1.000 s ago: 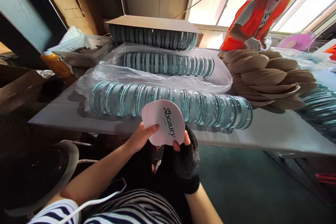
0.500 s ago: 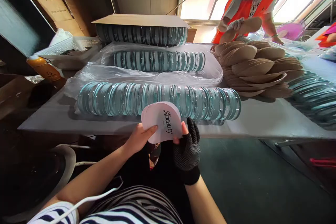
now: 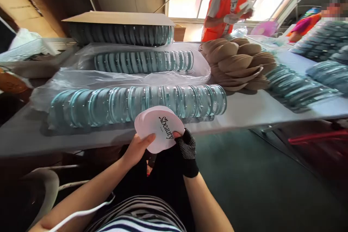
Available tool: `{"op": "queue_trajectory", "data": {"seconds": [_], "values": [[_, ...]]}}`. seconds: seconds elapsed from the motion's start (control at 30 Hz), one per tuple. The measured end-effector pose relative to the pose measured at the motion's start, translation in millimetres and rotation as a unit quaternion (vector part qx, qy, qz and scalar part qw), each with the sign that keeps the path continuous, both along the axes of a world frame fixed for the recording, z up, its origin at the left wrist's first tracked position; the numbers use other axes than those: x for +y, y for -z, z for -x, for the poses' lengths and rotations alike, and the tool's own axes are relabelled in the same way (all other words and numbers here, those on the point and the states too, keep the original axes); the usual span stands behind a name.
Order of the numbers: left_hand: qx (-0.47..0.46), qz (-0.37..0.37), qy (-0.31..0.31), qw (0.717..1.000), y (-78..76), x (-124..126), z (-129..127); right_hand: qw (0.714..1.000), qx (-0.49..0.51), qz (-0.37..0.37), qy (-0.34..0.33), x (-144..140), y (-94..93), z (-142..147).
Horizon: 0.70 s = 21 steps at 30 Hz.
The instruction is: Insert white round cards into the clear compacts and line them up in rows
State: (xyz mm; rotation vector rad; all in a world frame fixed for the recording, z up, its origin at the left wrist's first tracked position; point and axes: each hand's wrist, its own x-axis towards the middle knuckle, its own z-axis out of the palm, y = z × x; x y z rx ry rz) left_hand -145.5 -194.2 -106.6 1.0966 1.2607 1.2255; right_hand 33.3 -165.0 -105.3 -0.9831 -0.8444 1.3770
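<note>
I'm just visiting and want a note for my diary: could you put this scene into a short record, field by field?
Held: stack of rounded white cards, print including "beauty"
Left grip: bare, thumb on top of the cards
Right grip: dark dotted glove, bare thumb tip on the cards
Nearest row: clear, teal-tinted round pieces on a pale table
Behind it: second row amid clear plastic
To the right: pile of brown curved pieces
Nearby: another person in an orange vest

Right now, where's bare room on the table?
Bare tabletop lies between the front clear row, tan pads and nearer right stack, plus a strip before that row. Crowded: beyond the held cards, with that row and plastic wrap.
</note>
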Motion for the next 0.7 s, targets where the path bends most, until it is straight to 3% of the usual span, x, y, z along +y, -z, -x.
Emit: {"op": "queue_trajectory", "data": {"seconds": [0.07, 0.13, 0.2, 0.27, 0.37, 0.47, 0.57, 0.7], "values": [[0.002, -0.007, 0.002, 1.000, 1.7, 3.8, -5.7, 0.989, 0.018, -0.034, 0.144, 5.4, -0.6, -28.3], [-0.003, -0.026, 0.002, 1.000, -8.6, 15.1, -12.8, 0.948, 0.012, -0.070, 0.309, 10.0, -4.4, -71.2], [-0.015, -0.057, -0.003, 0.998, -32.2, 36.8, -26.2, 0.886, -0.097, -0.065, 0.448, 12.5, -12.0, -118.0], [-0.052, -0.103, 0.004, 0.993, -65.4, 69.1, -49.9, 0.812, -0.273, -0.039, 0.514, 15.4, -22.1, -155.1], [-0.166, -0.162, 0.072, 0.970, -113.8, 129.1, -103.4, 0.730, -0.476, -0.066, 0.486, 25.8, -38.4, -180.8], [-0.250, -0.135, 0.131, 0.950, -136.8, 184.2, -160.7, 0.683, -0.593, -0.099, 0.414, 36.1, -55.5, -186.3], [-0.310, -0.061, 0.150, 0.937, -132.9, 218.8, -198.8, 0.634, -0.686, -0.093, 0.343, 35.1, -73.3, -193.9], [-0.328, 0.039, 0.132, 0.935, -114.9, 234.3, -213.3, 0.592, -0.770, -0.062, 0.229, 38.8, -86.3, -198.9]]}}
